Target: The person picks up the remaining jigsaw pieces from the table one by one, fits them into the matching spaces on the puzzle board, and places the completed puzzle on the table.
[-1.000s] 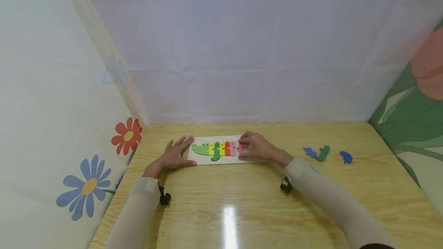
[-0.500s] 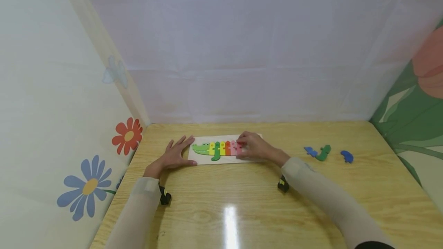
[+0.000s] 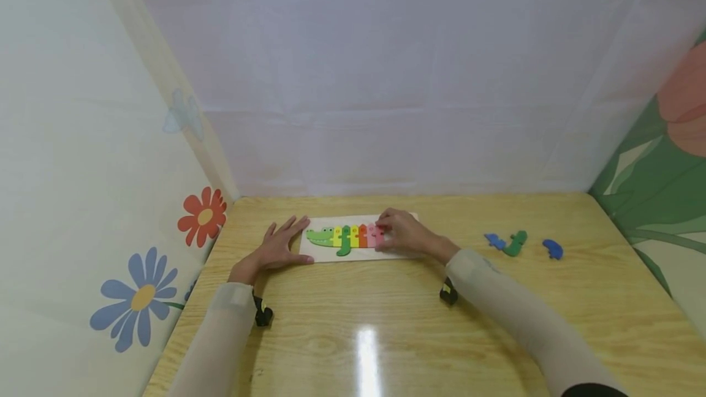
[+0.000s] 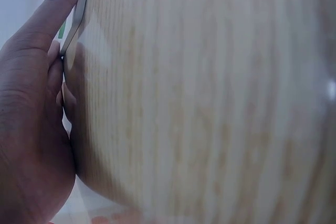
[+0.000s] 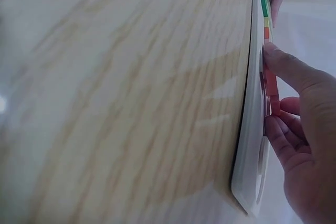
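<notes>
A white puzzle board [image 3: 361, 255] lies near the back of the table, holding a crocodile built of coloured pieces. Its light green head piece [image 3: 318, 237] faces left, followed by yellow, green, orange and pink pieces. My left hand [image 3: 277, 248] rests at the board's left end, fingers and thumb spread and fairly straight against its corners. With thumb and fingers, my right hand [image 3: 407, 233] pinches a pink-red puzzle piece [image 5: 271, 83] at the right end of the row, low over the board. The hand covers part of that piece in the head view.
To the right on the wooden table [image 3: 353, 305] lie a small blue piece [image 3: 496, 241], a green curved piece [image 3: 515, 244] and a darker blue curved piece [image 3: 553, 249]. A pale cloth wall [image 3: 386, 78] rises behind the table's back edge.
My right hand has shifted slightly left with the pink-red piece, closing the gap to the neighbouring pink piece. The left hand stays where it was.
</notes>
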Motion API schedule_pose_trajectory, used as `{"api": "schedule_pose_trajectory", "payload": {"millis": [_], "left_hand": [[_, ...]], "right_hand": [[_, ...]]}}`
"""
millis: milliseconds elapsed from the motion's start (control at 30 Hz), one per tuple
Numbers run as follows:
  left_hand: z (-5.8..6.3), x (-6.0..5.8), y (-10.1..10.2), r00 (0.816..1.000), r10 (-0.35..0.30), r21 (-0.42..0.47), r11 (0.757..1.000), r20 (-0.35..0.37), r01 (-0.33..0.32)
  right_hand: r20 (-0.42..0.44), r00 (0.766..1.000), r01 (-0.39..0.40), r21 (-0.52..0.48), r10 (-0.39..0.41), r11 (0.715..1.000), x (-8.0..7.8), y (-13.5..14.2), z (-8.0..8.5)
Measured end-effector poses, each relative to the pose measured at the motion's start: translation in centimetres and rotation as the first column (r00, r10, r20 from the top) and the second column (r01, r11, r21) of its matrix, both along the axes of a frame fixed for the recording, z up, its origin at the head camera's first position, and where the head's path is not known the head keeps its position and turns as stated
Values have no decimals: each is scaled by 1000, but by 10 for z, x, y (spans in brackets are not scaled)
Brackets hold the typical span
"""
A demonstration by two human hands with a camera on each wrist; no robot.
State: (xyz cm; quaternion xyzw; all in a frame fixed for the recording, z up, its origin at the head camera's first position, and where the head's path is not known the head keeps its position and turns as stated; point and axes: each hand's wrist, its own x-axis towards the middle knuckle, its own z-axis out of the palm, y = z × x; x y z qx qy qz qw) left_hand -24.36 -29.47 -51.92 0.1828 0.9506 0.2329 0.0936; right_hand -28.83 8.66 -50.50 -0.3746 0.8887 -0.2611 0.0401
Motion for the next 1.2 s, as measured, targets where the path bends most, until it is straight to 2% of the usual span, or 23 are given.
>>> {"api": "schedule_pose_trajectory", "payload": {"millis": [433, 633, 833, 1200], "left_hand": [[-2, 0, -1, 1000, -2, -12, 1000, -7, 2], [-2, 0, -2, 1000, -3, 0, 1000, -9, 3], [-3, -1, -3, 1000, -9, 4, 1000, -16, 9], [-4, -3, -1, 1000, -7, -4, 1000, 4, 7]], "right_hand": [[-17, 1000, -15, -1, 15, 1000, 0, -2, -1], [8, 1000, -25, -16, 25, 1000, 0, -2, -3], [-19, 999, -34, -3, 34, 999, 0, -3, -2], [-21, 999, -38, -5, 38, 999, 1, -1, 0]]}}
